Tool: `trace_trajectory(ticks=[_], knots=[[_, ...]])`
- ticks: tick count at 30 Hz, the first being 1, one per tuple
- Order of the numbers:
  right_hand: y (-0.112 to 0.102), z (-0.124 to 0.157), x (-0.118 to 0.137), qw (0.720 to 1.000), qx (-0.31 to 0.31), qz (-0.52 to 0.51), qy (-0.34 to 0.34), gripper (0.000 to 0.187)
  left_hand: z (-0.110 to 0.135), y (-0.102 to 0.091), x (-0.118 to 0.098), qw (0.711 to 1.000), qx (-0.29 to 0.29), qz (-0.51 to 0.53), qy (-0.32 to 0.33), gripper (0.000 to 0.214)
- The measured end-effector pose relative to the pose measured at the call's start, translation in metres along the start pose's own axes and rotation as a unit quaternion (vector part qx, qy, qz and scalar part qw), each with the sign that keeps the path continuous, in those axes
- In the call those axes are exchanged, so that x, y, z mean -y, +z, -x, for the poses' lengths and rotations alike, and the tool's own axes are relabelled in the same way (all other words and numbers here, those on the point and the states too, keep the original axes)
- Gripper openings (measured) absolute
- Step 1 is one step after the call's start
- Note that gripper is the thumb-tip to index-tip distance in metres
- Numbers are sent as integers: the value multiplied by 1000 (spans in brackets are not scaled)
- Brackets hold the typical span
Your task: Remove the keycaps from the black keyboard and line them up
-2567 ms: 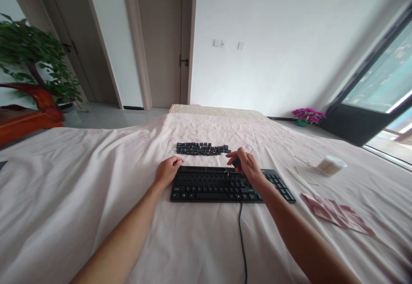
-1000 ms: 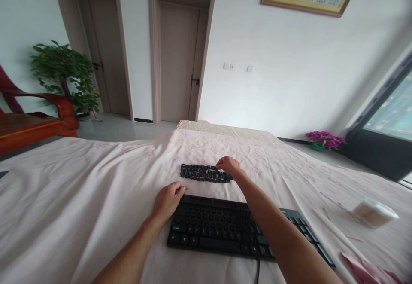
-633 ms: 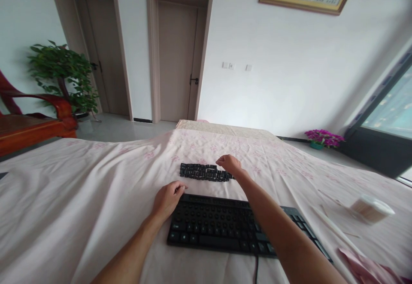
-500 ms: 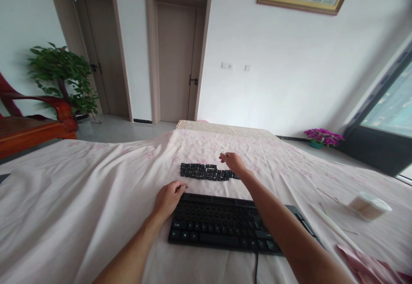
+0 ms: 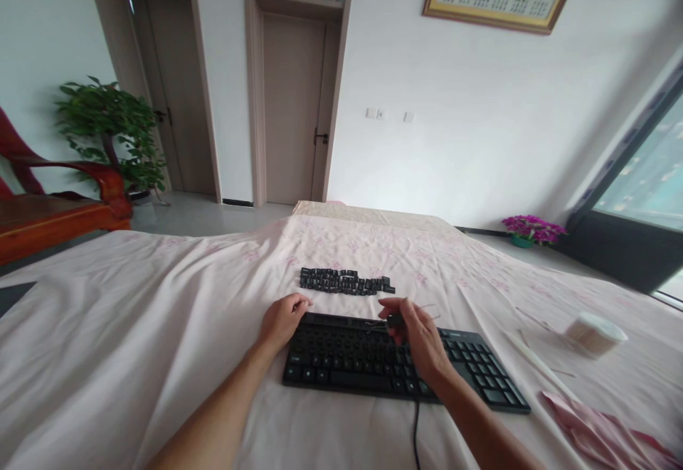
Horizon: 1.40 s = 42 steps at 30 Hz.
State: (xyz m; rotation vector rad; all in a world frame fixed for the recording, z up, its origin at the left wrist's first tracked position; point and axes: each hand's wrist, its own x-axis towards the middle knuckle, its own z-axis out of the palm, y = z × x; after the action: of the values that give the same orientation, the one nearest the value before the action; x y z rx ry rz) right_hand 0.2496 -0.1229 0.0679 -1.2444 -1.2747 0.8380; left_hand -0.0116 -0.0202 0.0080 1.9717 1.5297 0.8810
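Observation:
A black keyboard (image 5: pixel 363 381) lies on the pink flowered cloth, and many of its main keys have no caps. At its far left corner rests my left hand (image 5: pixel 284 321), fingers curled together; what is inside them, if anything, is hidden. My right hand (image 5: pixel 421 335) is closed on a keycap puller (image 5: pixel 395 321), a small dark handle with thin wires sticking out at both ends. It hovers over the right-middle part of the keyboard. Loose black keycaps (image 5: pixel 341 282) lie in uneven rows just beyond the keyboard's far edge.
A clear tub of thin sticks (image 5: pixel 595 335) stands on the cloth (image 5: pixel 213 299) to the right. A pink fabric piece (image 5: pixel 592 424) lies nearer. The keyboard's cable (image 5: pixel 416 431) runs toward me. Beyond are a wooden chair (image 5: pixel 64 193), a leafy plant (image 5: pixel 107 129) and doors.
My right hand has come back from beyond the keycaps to above the keyboard, and the keycap puller now shows in it. The left hand stays at the keyboard's corner.

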Motion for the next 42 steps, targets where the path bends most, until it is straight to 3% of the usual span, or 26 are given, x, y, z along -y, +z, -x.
trace_trajectory(ticks=[5,16,23,29,35,42], knots=[[12,13,-16,999,34,-14,28,41,0,1,2,1000,-6,4,12,24],[8,20,-28,998,-2,-57,3,32,4,-2,-3,1000,3,-17,2,26],[0,12,-19,999,-26,-34,-7,42,4,-2,-2,1000,11,-22,-2,27],[-14,8,-25,998,-59,-9,19,50,2,1,1,1000,10,-27,4,29],[-15,10,-27,996,-90,17,11,58,2,0,-1,1000,10,-21,10,28],[-18,11,-32,996,-86,9,10,52,0,3,3,1000,8,-8,12,27]])
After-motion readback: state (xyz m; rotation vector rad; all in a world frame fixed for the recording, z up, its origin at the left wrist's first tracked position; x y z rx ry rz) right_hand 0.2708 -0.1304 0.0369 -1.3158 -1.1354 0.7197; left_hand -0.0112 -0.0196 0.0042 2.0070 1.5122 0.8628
